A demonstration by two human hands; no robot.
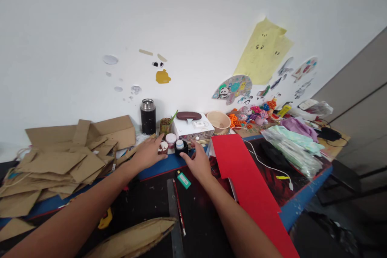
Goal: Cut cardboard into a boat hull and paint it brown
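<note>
My left hand (149, 153) reaches to the back of the desk, thumb and fingers spread beside a small open jar (163, 147); I cannot tell whether it touches the jar. Just behind is a pink-lidded jar (171, 140). My right hand (198, 161) is open too, its thumb near a black round holder (181, 149) with a small white-capped bottle (179, 144) in it. Nothing shows in either hand. Between my forearms lie a green eraser (184, 179), a red pencil (179, 209) and a metal ruler (174, 217).
Cardboard scraps (63, 161) pile up at the left. A black flask (148, 117), a white tissue box (193, 125) and a beige bowl (218, 122) stand along the wall. Red card (242, 169) lies at the right. A curved cardboard piece (133, 238) is in front, near a yellow cutter (105, 218).
</note>
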